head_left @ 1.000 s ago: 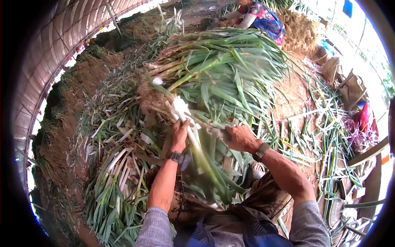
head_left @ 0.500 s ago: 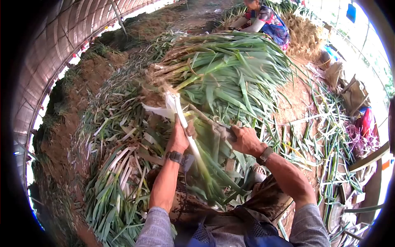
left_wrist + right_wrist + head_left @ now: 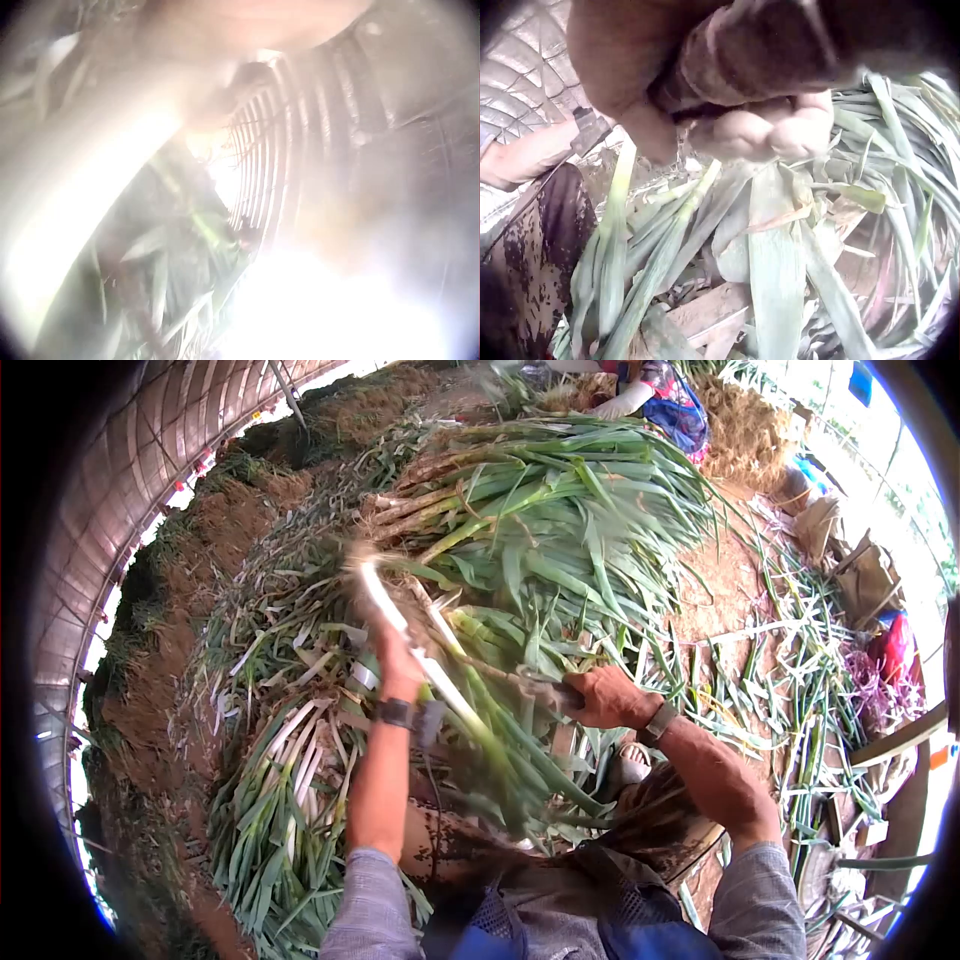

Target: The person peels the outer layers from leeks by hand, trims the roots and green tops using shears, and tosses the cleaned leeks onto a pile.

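Though near heap's edge (image 3: 440,488), leek (image 3: 382,596) in left hand (image 3: 397,660), right hand (image 3: 608,698) apart.

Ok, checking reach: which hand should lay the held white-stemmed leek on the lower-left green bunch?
Left hand, probably: it holds the leek, nearer the bunch; the right hand grips a brown tool.

Left hand (image 3: 396,663) blurred, fingertips apparently hidden; far person (image 3: 660,402) cropped.

The brown ground (image 3: 712,585) carries a large heap of leeks (image 3: 590,530), a smaller leek bundle (image 3: 275,830) and scattered leaf scraps (image 3: 790,690).
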Available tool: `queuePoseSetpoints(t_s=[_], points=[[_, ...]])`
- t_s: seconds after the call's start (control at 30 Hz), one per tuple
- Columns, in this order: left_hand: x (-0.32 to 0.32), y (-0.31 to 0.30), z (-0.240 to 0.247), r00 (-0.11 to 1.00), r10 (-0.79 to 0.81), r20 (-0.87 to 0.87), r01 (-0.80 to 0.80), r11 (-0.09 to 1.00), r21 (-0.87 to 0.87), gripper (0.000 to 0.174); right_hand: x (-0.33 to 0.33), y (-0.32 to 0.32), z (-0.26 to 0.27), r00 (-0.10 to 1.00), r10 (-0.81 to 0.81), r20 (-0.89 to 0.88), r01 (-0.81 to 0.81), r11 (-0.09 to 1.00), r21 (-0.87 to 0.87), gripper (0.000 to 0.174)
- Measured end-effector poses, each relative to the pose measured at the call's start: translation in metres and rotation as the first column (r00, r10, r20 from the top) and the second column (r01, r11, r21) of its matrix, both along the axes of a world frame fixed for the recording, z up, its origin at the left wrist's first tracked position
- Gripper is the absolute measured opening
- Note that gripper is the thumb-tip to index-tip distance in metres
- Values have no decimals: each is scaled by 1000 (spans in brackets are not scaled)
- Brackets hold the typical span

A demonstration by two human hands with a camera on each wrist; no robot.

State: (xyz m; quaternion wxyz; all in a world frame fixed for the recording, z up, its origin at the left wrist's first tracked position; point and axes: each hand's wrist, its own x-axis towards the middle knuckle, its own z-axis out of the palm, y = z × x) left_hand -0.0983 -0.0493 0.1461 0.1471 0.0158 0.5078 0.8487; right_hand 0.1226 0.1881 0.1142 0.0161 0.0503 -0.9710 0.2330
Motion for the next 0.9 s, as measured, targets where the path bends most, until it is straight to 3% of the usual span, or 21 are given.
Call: queuePoseSetpoints(t_s=[0.03,0.13,0.23,0.3,0.37,0.4,0.43,0.5,0.57,0.63,0.7,0.77,0.83,0.9], points=[[-9,-13,16,989,145,7,-145,989,-40,61,3,4,-8,1000,6,6,-6,1000,-4,33],[-35,-62,67,945,225,-238,-245,968,-57,61,9,5,-16,995,35,90,-44,994,103,25],[-37,-106,139,832,158,-531,-267,954,-134,59,7,4,-28,993,5,121,-22,989,146,22],[-21,-117,186,716,200,-669,-482,835,-266,59,0,4,-36,980,-24,199,-9,986,167,28],[-24,-145,210,604,68,-794,-610,681,-405,59,-2,-1,-31,981,-28,191,-8,983,185,28],[-22,-156,224,624,56,-779,-666,559,-493,58,-3,-2,-30,981,-23,194,-13,983,184,28],[-37,-180,226,626,57,-778,-667,555,-497,58,-4,-3,-30,973,-42,226,-1,982,188,28],[-72,-234,223,627,-243,-740,-768,-31,-640,56,-5,-6,-26,964,-55,260,6,982,187,29],[-60,-257,196,637,-432,-638,-762,-227,-607,50,-5,-9,-19,966,-58,252,0,974,225,23],[-75,-303,133,605,-592,-533,-728,-141,-671,42,-9,-8,-24,974,-43,223,-4,979,206,25],[-81,-296,76,718,-503,-482,-532,50,-845,34,-13,-8,-23,976,-53,211,15,984,179,26],[-74,-250,43,908,-391,-147,-98,142,-985,38,-24,-9,-32,979,-65,194,31,984,173,29],[-61,-192,4,928,-337,-156,16,456,-890,36,-35,-8,-38,982,-99,159,74,985,154,35],[-67,-139,-21,911,-410,-46,167,468,-868,37,-45,-12,-34,956,-154,251,133,986,98,38]])
